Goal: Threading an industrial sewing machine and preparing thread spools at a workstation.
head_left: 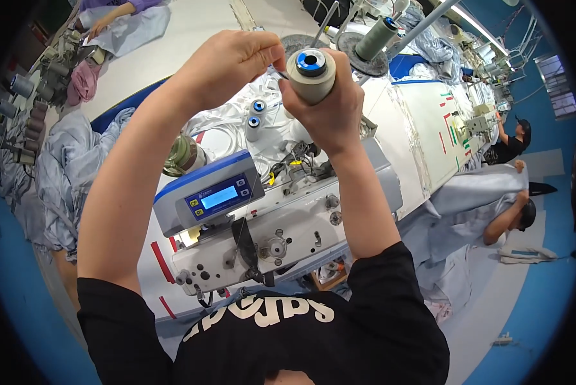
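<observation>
While the right hand (pixel 330 109) grips a beige thread cone (pixel 312 75) with blue core, the left hand (pixel 233 64) pinches its thread.

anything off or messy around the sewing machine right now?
Nothing looks damaged or spilled. The right hand holds a beige thread cone upright above the sewing machine, and the left hand pinches at its top edge. Pale fabric lies heaped at the left of the table, loose rather than folded.

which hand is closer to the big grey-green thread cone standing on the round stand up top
Right. The right hand, gripping a beige thread cone, is just below-left of the grey-green thread cone; the left hand is farther left.
</observation>
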The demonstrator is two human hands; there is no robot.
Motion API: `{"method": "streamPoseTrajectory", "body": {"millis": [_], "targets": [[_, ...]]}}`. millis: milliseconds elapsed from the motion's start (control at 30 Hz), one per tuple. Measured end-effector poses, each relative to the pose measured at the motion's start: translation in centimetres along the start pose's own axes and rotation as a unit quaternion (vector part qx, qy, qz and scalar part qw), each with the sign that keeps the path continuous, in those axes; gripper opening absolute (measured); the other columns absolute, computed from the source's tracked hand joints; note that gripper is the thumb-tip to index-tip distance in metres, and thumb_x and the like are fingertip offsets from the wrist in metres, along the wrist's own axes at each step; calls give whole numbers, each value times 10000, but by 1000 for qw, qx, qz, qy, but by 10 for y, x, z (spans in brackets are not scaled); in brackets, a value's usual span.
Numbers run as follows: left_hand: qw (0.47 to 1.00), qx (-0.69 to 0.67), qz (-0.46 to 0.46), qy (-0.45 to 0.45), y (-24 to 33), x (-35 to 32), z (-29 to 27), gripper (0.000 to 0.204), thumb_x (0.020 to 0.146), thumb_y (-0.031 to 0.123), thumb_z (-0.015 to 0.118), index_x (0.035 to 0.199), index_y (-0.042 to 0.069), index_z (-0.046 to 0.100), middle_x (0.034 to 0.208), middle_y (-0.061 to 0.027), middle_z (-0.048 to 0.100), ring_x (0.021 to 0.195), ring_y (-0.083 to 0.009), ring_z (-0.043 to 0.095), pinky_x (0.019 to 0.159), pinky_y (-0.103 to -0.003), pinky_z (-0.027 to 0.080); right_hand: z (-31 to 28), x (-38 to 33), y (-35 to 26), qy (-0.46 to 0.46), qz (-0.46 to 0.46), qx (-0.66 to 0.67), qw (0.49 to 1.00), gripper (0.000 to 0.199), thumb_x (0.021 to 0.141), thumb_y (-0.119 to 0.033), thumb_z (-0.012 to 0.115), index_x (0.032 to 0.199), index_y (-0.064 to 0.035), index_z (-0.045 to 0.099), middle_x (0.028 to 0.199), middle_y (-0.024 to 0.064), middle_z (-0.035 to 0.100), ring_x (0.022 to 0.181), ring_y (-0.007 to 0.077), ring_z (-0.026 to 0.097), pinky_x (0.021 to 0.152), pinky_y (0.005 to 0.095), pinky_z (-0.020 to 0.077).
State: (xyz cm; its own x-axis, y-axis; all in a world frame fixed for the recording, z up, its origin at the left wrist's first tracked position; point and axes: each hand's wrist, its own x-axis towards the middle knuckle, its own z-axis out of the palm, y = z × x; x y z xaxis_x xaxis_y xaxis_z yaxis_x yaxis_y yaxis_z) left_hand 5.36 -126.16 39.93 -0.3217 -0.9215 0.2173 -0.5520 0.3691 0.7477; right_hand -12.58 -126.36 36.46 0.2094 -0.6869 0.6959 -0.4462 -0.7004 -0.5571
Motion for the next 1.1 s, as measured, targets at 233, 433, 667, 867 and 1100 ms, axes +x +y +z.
{"method": "streamPoseTrajectory", "body": {"millis": [233,433,667,867,1100], "targets": [[979,-145,24,142,-12,-20,-27,210,913,180,503,890,18,633,632,16,500,557,-36,381,483,-206,317,-8,-6,40,-52,250,31,966,395,712,-237,726,984,-66,497,817,121,640,712,266,649,628,333,503],[880,-368,39,298,-38,-38,-35,238,938,203,490,1078,32,580,698,30,487,510,3,282,436,-148,216,82,-29,25,-347,155,-38,924,513,635,-418,703,940,-14,620,946,245,597,907,363,578,806,396,456],[845,-414,55,333,-37,-52,-47,227,896,181,564,1061,29,595,851,2,582,529,7,306,422,-138,227,180,-59,76,-401,171,6,900,538,550,-246,796,1008,-57,585,905,138,612,899,306,585,794,383,466],[843,-411,36,345,-32,-58,-49,245,900,173,558,1089,19,587,857,7,581,529,17,302,421,-134,233,216,-101,94,-429,40,-29,902,384,612,-126,739,955,-59,581,952,144,600,963,326,545,806,397,445],[842,-428,50,326,-42,-58,-47,250,906,161,546,1101,6,573,865,6,580,528,14,307,415,-137,218,204,-98,93,-302,-31,-17,953,352,729,-295,692,960,-57,575,954,126,568,952,316,517,802,397,447]]}}
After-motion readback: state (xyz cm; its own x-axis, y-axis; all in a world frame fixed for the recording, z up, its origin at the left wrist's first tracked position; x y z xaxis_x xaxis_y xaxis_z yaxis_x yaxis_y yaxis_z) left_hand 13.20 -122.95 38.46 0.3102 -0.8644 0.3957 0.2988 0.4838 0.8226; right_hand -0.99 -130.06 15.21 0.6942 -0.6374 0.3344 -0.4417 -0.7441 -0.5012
